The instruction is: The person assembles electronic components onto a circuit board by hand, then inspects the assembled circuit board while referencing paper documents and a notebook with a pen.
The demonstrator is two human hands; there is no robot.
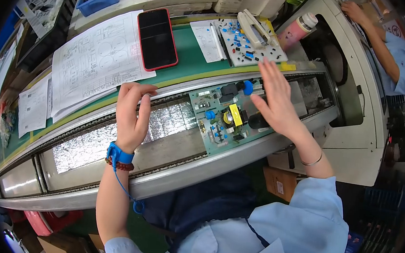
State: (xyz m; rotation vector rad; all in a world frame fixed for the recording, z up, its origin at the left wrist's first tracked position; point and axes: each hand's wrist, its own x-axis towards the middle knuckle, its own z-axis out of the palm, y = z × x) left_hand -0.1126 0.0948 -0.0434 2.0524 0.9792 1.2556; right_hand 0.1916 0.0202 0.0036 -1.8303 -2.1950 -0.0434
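A green circuit board [214, 124] lies across the two rails of a conveyor [170, 156]. It carries a yellow-wrapped transformer [233, 115], dark and blue capacitors and other small parts. My right hand [278, 102] is open over the board's right end, fingers stretched toward the far rail and hiding part of it. Whether it touches the parts, I cannot tell. Left of the board, my left hand [133, 115] rests at the far rail with fingers loosely bent, thumb apart and nothing in it. A blue wrist strap [120, 153] with a coiled cord circles that wrist.
Beyond the rail are printed drawings [96, 60], a red-edged phone [157, 40] and a white board [249, 42] strewn with small blue and black components. A pink bottle [297, 31] stands near a pale machine [357, 141]. At the far right, a co-worker's arm [376, 43] shows.
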